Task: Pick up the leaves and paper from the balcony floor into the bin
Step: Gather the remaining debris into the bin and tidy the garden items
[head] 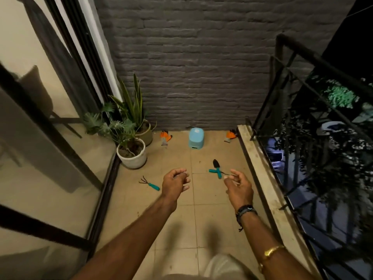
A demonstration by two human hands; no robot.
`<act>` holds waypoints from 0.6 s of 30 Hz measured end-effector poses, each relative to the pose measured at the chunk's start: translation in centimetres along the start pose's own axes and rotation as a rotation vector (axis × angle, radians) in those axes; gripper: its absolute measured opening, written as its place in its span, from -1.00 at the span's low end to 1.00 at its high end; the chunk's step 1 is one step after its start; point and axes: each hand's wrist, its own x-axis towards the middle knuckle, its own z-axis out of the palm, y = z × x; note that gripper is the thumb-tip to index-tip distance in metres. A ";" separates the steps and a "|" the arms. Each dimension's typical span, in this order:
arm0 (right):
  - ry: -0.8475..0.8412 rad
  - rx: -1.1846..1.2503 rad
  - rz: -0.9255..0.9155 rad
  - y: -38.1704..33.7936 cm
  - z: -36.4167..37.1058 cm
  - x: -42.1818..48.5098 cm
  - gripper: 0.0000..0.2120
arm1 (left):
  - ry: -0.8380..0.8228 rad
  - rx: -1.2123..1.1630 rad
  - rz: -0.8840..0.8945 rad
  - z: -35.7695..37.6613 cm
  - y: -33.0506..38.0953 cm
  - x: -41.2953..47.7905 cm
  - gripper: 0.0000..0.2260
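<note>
**Both hands free over the floor, bin at the far wall**

Left hand (175, 183): held out over the tiled floor (181, 225). Fingers are loosely curled with the thumb near the fingertips, and nothing is visible in it.

Right hand (239, 187): also out over the floor, fingers relaxed and slightly bent, no grip on anything. Its fingertips overlap the thin metal end of a tool lying on the tiles. That reads as overlap in view, not contact. Black bands (246, 211) sit on the wrist, with a gold bangle (272, 252) further up the forearm.

Bin (194, 138): small and light blue, standing on the floor against the grey brick wall (191, 67). It is roughly mid-wall and well ahead of both hands. The lid looks closed.

Other items on the floor:
- One orange glove (166, 137) lies left of the bin. A second orange glove (230, 136) lies to its right, beside the parapet.
- A trowel (215, 163) lies crossed over a second teal-handled tool (212, 170), just beyond the right hand.
- A hand rake (150, 183) with a teal handle lies just left of the left hand.
- A white pot (132, 156) and a beige pot (146, 134) behind it, both planted, stand in the left corner.

Glass door (50, 118) runs along the left side, and a black railing (302, 87) along the right.
</note>
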 end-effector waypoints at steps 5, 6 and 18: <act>-0.002 0.022 0.015 -0.8 5.0 9.4 -0.73 | 0.006 -0.003 -0.020 1.8 2.6 9.5 -0.86; -0.011 0.018 0.011 -1.2 6.0 11.6 -0.74 | 0.010 -0.007 -0.019 2.5 3.3 11.6 -0.86; -0.163 -0.056 0.030 -10.2 16.3 39.0 -0.73 | 0.137 -0.106 -0.123 12.5 12.4 35.3 -0.90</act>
